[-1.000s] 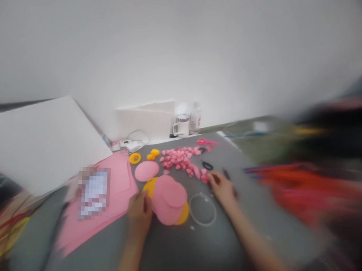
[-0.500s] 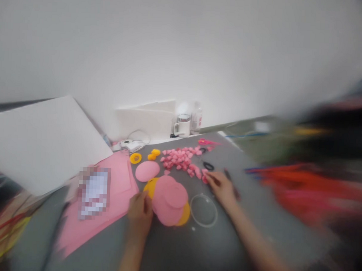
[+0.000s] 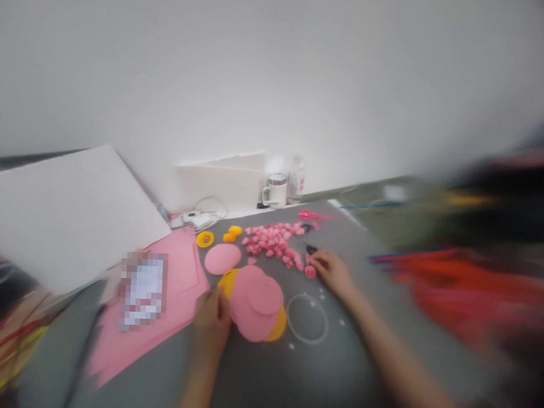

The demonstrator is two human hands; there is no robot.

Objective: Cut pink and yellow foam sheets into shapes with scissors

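Observation:
My left hand (image 3: 212, 315) is closed at the left edge of a yellow disc (image 3: 227, 281), its fingertips pinched on the rim. Over that yellow disc lie overlapping pink discs (image 3: 251, 317), flat on the grey table (image 3: 264, 384). My right hand (image 3: 335, 274) has its fingers closed on a black scissors handle (image 3: 312, 249), which is partly covered by them. Just below the fingertips sits a small round pink piece (image 3: 310, 271). A pile of small pink pieces (image 3: 273, 240) spreads to the left of that hand. A clear ring (image 3: 307, 318) lies between my hands.
Pink sheets (image 3: 178, 296) and a large white board (image 3: 73, 219) are on the left. Another pink disc (image 3: 223, 259), a yellow spool (image 3: 205, 239) and pink scissors (image 3: 312, 215) lie farther back. A white mug (image 3: 277, 190) and a bottle (image 3: 296, 180) stand by the wall.
My right hand has moved slightly up from the small pink piece onto the black handle. The round pink piece and more white specks now show. My left hand stays in place.

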